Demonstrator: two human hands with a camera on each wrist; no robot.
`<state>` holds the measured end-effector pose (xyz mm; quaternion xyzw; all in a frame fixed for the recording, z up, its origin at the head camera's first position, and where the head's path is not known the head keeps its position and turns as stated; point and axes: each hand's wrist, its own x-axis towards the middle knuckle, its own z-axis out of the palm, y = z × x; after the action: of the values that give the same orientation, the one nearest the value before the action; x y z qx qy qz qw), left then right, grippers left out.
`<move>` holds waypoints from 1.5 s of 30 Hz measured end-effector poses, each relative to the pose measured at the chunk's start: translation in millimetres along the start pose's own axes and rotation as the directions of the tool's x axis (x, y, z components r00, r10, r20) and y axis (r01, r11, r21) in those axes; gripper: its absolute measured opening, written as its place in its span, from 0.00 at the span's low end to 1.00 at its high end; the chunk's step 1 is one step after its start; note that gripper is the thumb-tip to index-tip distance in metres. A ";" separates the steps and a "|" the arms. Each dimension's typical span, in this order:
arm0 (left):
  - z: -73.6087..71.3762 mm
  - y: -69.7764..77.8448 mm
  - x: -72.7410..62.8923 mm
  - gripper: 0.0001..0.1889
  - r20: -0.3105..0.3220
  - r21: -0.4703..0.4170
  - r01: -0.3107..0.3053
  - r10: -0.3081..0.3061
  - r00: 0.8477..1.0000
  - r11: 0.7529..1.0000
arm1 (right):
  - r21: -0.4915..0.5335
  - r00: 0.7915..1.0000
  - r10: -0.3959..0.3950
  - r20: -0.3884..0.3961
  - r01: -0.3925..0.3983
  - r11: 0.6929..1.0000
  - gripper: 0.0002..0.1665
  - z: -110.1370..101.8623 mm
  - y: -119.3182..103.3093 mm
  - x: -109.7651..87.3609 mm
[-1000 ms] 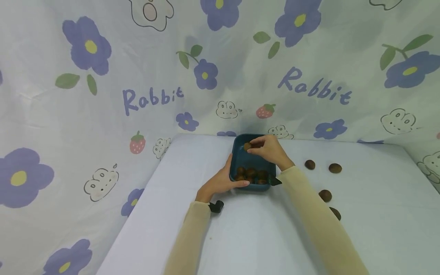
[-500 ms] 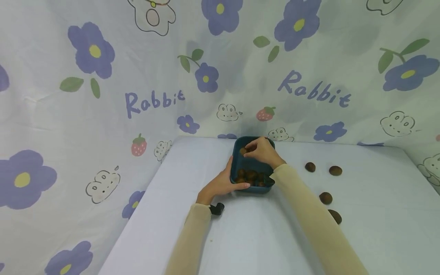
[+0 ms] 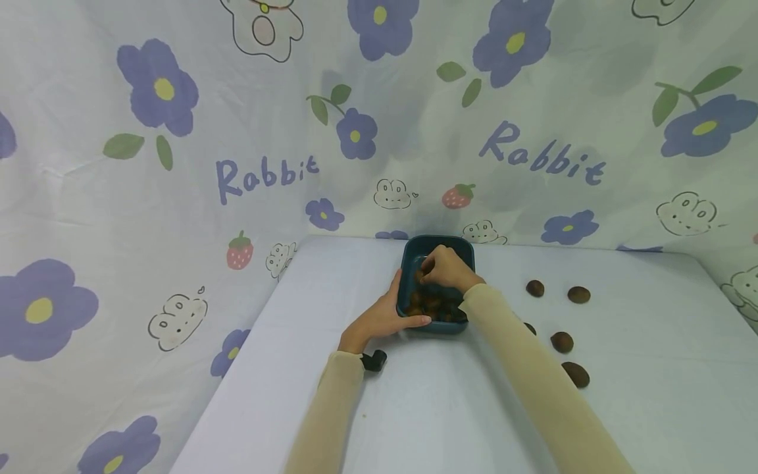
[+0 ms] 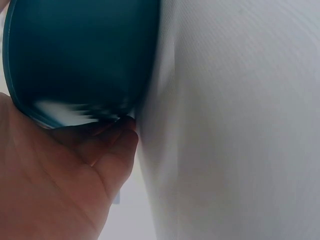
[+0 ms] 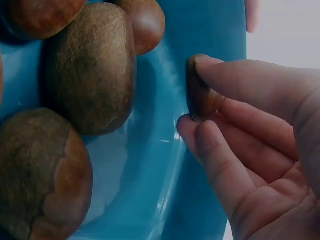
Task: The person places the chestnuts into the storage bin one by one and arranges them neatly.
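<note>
A dark teal rectangular container (image 3: 408,260) stands at the back of the table, with several brown chestnuts (image 3: 435,304) gathered at its near end. My left hand (image 3: 379,318) holds its near left corner, the thumb lying along the front rim. In the left wrist view, fingers (image 4: 117,155) curl against the container's outside wall. Inside the container, my right hand (image 3: 448,268) pinches one chestnut (image 5: 196,92) between thumb and fingers, low over the bottom. Large chestnuts (image 5: 92,70) lie beside it in the right wrist view. The right forearm hides part of the table.
On the white table (image 3: 450,408), several loose chestnuts lie to the right, among them one chestnut (image 3: 579,294) farthest right and another chestnut (image 3: 576,374) nearest me, partly behind the right sleeve (image 3: 533,368). A patterned curtain (image 3: 355,184) hangs close behind the container.
My right hand, still pinching the chestnut, has moved lower and nearer to the chestnuts inside the container. Another chestnut on the table shows beside the right sleeve. The left hand keeps its hold.
</note>
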<state>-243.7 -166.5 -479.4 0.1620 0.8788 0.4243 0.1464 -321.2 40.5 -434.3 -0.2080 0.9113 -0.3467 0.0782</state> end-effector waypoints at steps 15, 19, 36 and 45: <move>2.5 1.4 0.5 0.72 -0.001 -0.014 -0.044 0.044 0.999 0.999 | -0.040 0.997 0.051 0.059 -0.048 0.998 0.12 7.5 -5.0 -0.2; 3.0 -1.0 1.0 0.72 -0.005 -0.009 -0.056 0.056 0.998 0.998 | -0.050 0.996 0.060 0.071 -0.056 0.997 0.11 9.7 -5.8 1.0; 0.8 -0.3 0.0 0.72 -0.004 0.017 -0.006 0.006 1.000 1.000 | 0.016 0.996 -0.090 -0.016 0.090 0.996 0.20 -36.8 -27.1 -31.8; 1.4 -0.6 2.2 0.71 -0.019 0.008 -0.049 0.049 0.999 0.999 | 0.035 0.985 -0.105 -0.134 0.111 0.993 0.18 -65.4 -17.8 -89.4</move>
<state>-245.3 -165.0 -481.0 0.1799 0.8776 0.4260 0.1267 -253.6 106.5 -373.7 -0.2321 0.8943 -0.3826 0.0031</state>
